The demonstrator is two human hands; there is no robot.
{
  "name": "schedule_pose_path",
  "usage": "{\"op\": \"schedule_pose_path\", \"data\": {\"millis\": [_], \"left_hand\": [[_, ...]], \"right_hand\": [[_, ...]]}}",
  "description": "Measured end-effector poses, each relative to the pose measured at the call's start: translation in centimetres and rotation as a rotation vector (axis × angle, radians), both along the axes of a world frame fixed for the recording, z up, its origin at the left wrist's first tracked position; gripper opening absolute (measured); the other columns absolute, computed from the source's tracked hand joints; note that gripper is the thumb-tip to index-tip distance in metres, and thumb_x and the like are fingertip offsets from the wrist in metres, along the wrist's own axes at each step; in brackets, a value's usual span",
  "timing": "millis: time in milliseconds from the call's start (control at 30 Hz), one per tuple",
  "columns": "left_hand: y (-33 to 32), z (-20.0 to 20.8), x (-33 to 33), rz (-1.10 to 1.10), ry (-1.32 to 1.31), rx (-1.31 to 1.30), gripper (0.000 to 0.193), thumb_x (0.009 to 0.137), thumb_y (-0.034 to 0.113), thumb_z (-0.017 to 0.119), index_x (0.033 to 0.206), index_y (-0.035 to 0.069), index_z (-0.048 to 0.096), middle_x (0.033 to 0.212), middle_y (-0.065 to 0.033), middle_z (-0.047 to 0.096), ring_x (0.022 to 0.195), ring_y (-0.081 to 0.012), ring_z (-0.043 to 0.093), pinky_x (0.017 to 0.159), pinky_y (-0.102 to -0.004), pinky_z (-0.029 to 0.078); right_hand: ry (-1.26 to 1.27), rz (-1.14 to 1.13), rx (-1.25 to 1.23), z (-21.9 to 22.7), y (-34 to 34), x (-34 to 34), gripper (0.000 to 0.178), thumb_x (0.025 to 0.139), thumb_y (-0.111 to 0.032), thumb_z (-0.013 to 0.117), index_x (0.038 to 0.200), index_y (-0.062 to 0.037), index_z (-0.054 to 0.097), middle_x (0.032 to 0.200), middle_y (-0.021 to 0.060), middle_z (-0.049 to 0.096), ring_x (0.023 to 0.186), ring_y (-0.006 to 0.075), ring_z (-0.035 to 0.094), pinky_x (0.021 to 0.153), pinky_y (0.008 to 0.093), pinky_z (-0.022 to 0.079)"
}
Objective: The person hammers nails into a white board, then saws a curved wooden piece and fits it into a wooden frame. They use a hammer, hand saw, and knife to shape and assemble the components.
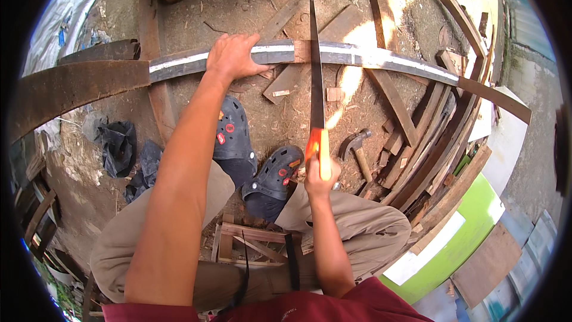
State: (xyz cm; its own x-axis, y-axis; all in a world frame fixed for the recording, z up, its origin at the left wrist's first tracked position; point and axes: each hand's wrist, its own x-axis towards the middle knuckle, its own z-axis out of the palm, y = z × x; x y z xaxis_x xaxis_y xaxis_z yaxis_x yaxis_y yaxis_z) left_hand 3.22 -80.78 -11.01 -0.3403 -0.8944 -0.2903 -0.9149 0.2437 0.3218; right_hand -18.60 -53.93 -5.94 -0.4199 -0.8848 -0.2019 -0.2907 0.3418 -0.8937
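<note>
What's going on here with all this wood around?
A person's left hand grips a long wooden board. The right hand holds a saw by its handle. The saw crosses the board to the right of the left hand; whether it has cut in, I can't tell. A hammer lies on the ground nearby.

The left arm reaches well forward, the left grip back uppermost, thumb spread from the index finger. The right forearm points ahead, closer in, the right grip curled closed.
</note>
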Motion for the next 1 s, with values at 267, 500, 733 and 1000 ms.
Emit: {"op": "schedule_pose_path", "data": {"millis": [267,500,733,1000], "left_hand": [[-0.3,0.4,-0.9,-0.018,0.012,-0.006,0.074,0.07,0.061,0.083,0.125,0.015,0.065,0.115,-0.0131,0.073,0.112,-0.0316,0.067,0.106,-0.0443,0.046],[-0.2,0.5,-0.8,0.0,-0.059,-0.009,0.071,0.069,0.059,0.083,0.124,0.017,0.066,0.114,-0.01,0.073,0.11,-0.0295,0.068,0.102,-0.0422,0.049],[-0.1,0.9,-0.8,-0.01,0.006,-0.014,0.072,0.069,0.06,0.083,0.124,0.017,0.066,0.115,-0.0101,0.073,0.112,-0.0296,0.067,0.102,-0.0423,0.048],[0.2,-0.1,-0.2,-0.028,0.033,-0.104,0.069,0.069,0.062,0.082,0.115,0.012,0.068,0.106,-0.0137,0.074,0.106,-0.0312,0.069,0.097,-0.0447,0.049]], "right_hand": [[-0.008,-0.026,-0.015,0.2,-7.3,-0.7,0.019,0.088,-0.005,0.063,0.07,0.0011,0.06,0.057,0.0057,0.052,0.048,0.0135,0.049,0.048,0.0331,0.039],[-0.058,-0.009,-0.006,4.6,0.3,1.4,0.01,0.086,0.0,0.062,0.079,0.0051,0.066,0.058,0.0077,0.059,0.049,0.0138,0.059,0.049,0.0314,0.046],[-0.006,0.121,-0.02,4.3,-0.7,1.9,0.012,0.089,0.001,0.059,0.083,0.0069,0.067,0.062,0.0066,0.065,0.052,0.0134,0.067,0.049,0.0276,0.051],[0.048,0.174,-0.125,1.6,0.9,1.2,0.014,0.088,-0.002,0.062,0.076,0.0037,0.064,0.06,0.0049,0.061,0.049,0.0121,0.056,0.048,0.0298,0.044]]}}
